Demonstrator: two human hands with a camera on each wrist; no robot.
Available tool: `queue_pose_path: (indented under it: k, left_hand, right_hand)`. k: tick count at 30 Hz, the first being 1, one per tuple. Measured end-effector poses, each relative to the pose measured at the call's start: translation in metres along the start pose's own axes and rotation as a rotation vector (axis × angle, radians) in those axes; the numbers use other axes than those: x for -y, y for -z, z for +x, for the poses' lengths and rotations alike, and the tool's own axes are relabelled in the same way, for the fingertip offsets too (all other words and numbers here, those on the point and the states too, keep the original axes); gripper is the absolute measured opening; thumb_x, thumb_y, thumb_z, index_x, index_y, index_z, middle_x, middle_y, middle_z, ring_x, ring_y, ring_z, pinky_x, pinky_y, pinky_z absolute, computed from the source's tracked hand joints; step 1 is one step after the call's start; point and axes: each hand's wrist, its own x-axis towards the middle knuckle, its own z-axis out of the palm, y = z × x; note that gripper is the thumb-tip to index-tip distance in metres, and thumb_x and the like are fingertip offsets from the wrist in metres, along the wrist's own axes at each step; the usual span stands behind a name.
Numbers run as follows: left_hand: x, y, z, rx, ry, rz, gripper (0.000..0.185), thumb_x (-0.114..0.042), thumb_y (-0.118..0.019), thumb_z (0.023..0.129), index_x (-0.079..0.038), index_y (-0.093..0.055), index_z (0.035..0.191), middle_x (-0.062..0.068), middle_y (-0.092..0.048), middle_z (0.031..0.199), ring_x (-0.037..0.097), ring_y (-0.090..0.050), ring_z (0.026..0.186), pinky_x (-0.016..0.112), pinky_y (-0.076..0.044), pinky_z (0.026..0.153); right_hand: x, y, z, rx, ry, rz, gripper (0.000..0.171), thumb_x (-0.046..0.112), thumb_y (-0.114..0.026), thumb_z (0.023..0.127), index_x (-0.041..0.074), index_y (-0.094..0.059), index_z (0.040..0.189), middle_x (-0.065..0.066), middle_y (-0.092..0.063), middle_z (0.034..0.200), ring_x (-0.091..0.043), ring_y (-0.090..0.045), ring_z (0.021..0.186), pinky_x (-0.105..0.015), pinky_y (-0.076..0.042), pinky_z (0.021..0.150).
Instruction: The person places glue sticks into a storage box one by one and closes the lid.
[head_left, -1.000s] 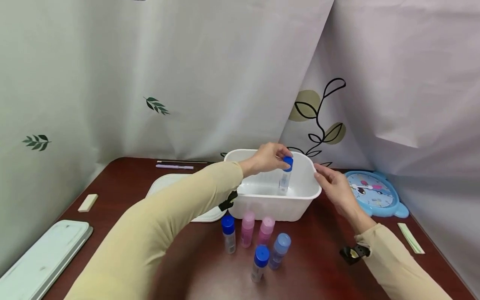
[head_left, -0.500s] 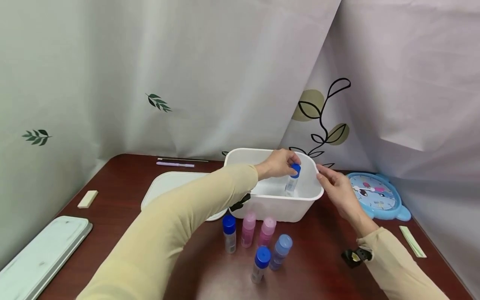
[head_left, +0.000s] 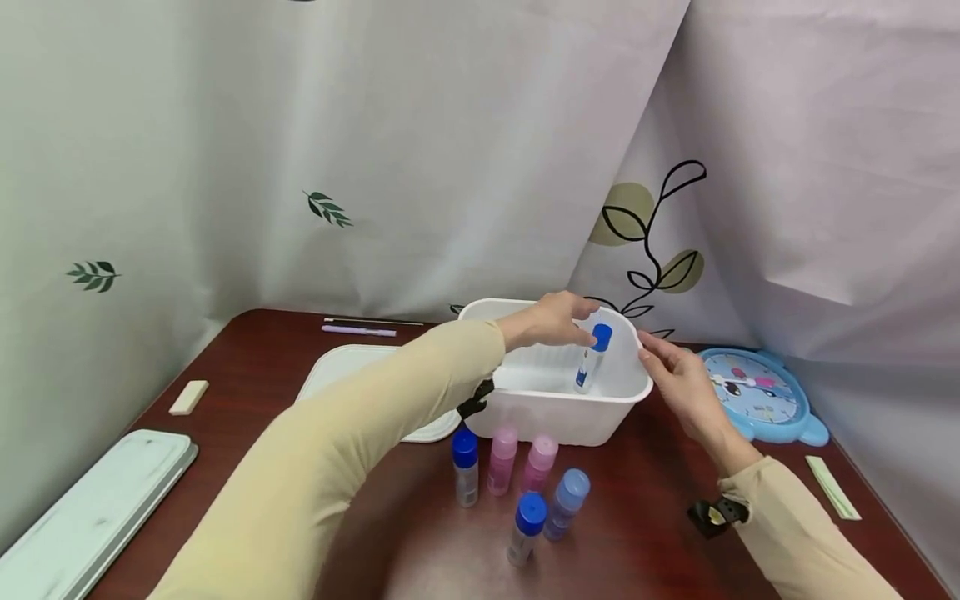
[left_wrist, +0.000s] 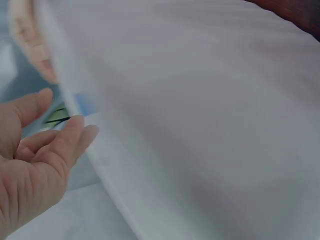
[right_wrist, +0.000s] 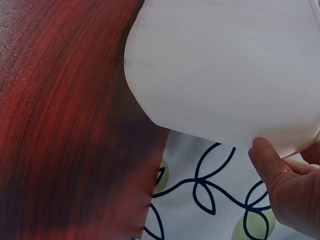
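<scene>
On the table (head_left: 652,517), just before the white bin (head_left: 558,417): five capped tubes (head_left: 503,461); left, a white lid (head_left: 339,364) partly hidden by a sleeve (head_left: 315,467); right, a blue clock (head_left: 757,387). Inside, near the right end: a blue-capped tube (head_left: 589,368), just beside the left hand (head_left: 551,321), thumb and fingers spread. Against the bin's right end: the right hand (head_left: 682,382), fingers extended.

Curtained indoor workspace: patterned cloth (head_left: 450,150) behind a brown table (head_left: 637,533)

Before me, an open white bin (head_left: 553,418) sits near the tabletop's (head_left: 645,508) far edge; inside its right end stands my clear, blue-capped tube (head_left: 590,367).
</scene>
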Motion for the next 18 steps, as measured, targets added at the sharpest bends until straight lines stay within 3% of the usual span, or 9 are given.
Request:
queue_pose_path:
  k: [4,8,10,13,18]
  left_hand:
    - [-0.001,0.02,-0.038,0.069,-0.144,-0.099,0.052,-0.023,-0.064,0.09,-0.007,-0.048,0.137,0.009,-0.056,0.133,0.016,-0.052,0.123,0.024,-0.042,0.101]
    - [0.015,0.029,-0.095,0.092,-0.26,-0.21,0.038,-0.019,-0.067,0.088,-0.006,-0.06,0.123,0.006,-0.065,0.117,0.014,-0.061,0.108,0.021,-0.047,0.093]
    - [0.029,0.024,-0.125,0.064,-0.248,-0.277,0.036,-0.017,-0.071,0.085,-0.004,-0.062,0.117,0.007,-0.066,0.112,0.016,-0.061,0.105,0.022,-0.05,0.091]
    - [0.053,0.005,-0.159,0.005,-0.187,-0.376,0.039,-0.016,-0.076,0.08,-0.003,-0.061,0.113,0.008,-0.065,0.109,0.019,-0.06,0.104,0.027,-0.052,0.089]
    - [0.082,-0.033,-0.182,-0.091,-0.14,-0.465,0.037,-0.014,-0.079,0.076,-0.003,-0.06,0.106,0.006,-0.063,0.099,0.017,-0.059,0.097,0.028,-0.053,0.086]
  right_hand:
    - [0.0,0.001,0.0,0.008,0.001,-0.001,0.05,0.023,-0.041,0.102,-0.006,-0.032,0.142,-0.027,-0.04,0.141,-0.036,-0.046,0.123,-0.005,-0.043,0.082]
    - [0.0,0.0,0.0,0.008,0.016,0.019,0.05,0.022,-0.041,0.102,-0.007,-0.032,0.142,-0.028,-0.04,0.141,-0.037,-0.045,0.123,-0.004,-0.042,0.082]
    - [-0.001,0.0,0.0,0.006,0.02,0.028,0.05,0.021,-0.041,0.102,-0.007,-0.033,0.141,-0.028,-0.04,0.141,-0.037,-0.045,0.124,-0.003,-0.042,0.081]
    - [-0.001,0.0,0.0,0.003,0.018,0.026,0.05,0.022,-0.041,0.102,-0.008,-0.032,0.141,-0.029,-0.039,0.141,-0.038,-0.044,0.124,-0.003,-0.042,0.081]
    - [-0.002,0.0,0.0,-0.001,0.022,0.019,0.05,0.023,-0.04,0.102,-0.008,-0.033,0.141,-0.03,-0.04,0.14,-0.038,-0.045,0.123,-0.005,-0.044,0.081]
